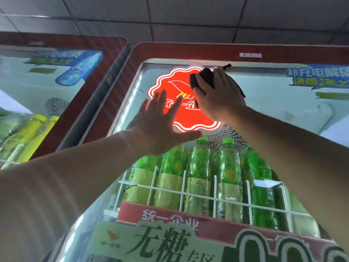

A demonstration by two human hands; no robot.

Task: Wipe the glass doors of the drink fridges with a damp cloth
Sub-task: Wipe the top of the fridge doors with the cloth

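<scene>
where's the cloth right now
Head view, upper centre: the dark cloth sits under the right hand against the fridge's glass door, at the upper right edge of the lit red logo.

This is a shop, the chilled drinks corner. A tall glass-doored fridge fills the middle of the frame, and a second fridge stands just beside it at the left. Behind the glass, green bottles stand in rows on a wire shelf, under a lit red brand sign. A printed promo board runs along the bottom, and drink posters sit at the upper right. Yellow bottles show at the left. A panel ceiling spans the top.
</scene>
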